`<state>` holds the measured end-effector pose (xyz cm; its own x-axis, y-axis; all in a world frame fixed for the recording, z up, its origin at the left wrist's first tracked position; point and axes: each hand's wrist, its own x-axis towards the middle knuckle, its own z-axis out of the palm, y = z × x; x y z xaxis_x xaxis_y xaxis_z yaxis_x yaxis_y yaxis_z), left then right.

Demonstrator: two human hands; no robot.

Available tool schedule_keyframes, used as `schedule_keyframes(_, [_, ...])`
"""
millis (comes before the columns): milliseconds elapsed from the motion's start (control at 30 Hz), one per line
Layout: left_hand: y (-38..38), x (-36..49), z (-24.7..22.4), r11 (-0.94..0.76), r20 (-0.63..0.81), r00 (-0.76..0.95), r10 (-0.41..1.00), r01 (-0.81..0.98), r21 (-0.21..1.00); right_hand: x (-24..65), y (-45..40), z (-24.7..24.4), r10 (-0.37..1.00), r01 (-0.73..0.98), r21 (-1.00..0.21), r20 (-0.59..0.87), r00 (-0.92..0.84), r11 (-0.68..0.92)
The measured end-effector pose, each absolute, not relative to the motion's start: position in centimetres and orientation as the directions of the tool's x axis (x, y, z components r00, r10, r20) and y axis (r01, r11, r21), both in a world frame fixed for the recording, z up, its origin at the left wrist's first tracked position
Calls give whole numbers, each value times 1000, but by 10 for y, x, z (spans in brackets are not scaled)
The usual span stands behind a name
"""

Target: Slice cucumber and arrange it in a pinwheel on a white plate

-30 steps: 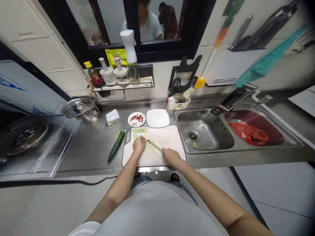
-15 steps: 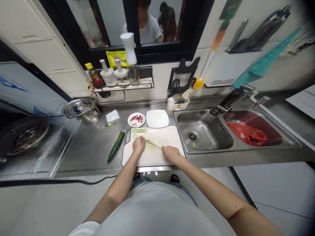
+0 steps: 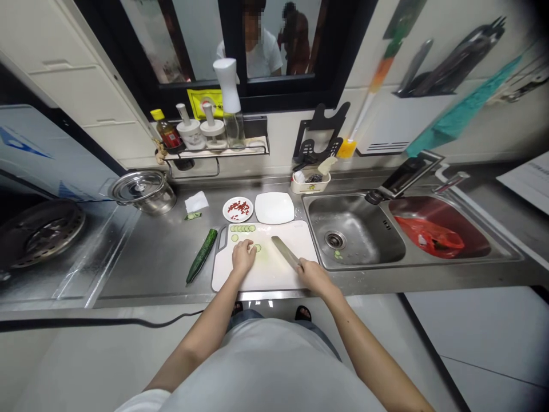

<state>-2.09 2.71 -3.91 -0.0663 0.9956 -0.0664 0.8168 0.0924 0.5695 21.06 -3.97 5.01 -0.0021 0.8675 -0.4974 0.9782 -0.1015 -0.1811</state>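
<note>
In my right hand (image 3: 315, 277) is a kitchen knife (image 3: 285, 251), gripped by its handle, its flat blade pointing up and left over the white cutting board (image 3: 274, 274). My left hand (image 3: 243, 257) rests on the board with its fingers apart and its thumb beside a cucumber slice (image 3: 257, 248). Whether the thumb touches that slice is hard to see. A row of overlapping cucumber slices (image 3: 243, 228) lies along the board's far left edge, with a single slice (image 3: 234, 237) just below it. Left of the board, a whole cucumber (image 3: 201, 256) lies on the counter.
Behind the board stand a small plate of red pieces (image 3: 238, 210) and a white square plate (image 3: 275, 208). A double sink (image 3: 364, 264) borders the right side. A lidded pot (image 3: 143, 191) is at left, near a white paper (image 3: 196, 201).
The knife has moved right and swung away from my left hand, its blade now apart from the slice. My left hand's fingers have spread from a pinch at the slice.
</note>
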Motion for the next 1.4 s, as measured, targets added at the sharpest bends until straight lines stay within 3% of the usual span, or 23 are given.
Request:
schedule_keyframes(267, [17, -19, -42, 27, -2, -31, 1000, 848, 529, 204, -41, 38, 858, 966, -144, -501, 117, -216])
schedule_keyframes(467, [20, -17, -42, 67, -18, -69, 997, 828, 557, 201, -40, 30, 861, 976, -128, -501, 91, -178])
schedule_keyframes(1000, [22, -20, -33, 210, -130, -182, 975, 545, 812, 200, -39, 38, 840, 971, -143, -536, 88, -193])
schedule_keyframes(1400, [32, -62, -35, 336, -124, -355, 927, 635, 695, 200, -40, 37, 845, 972, -137, -527, 91, -190])
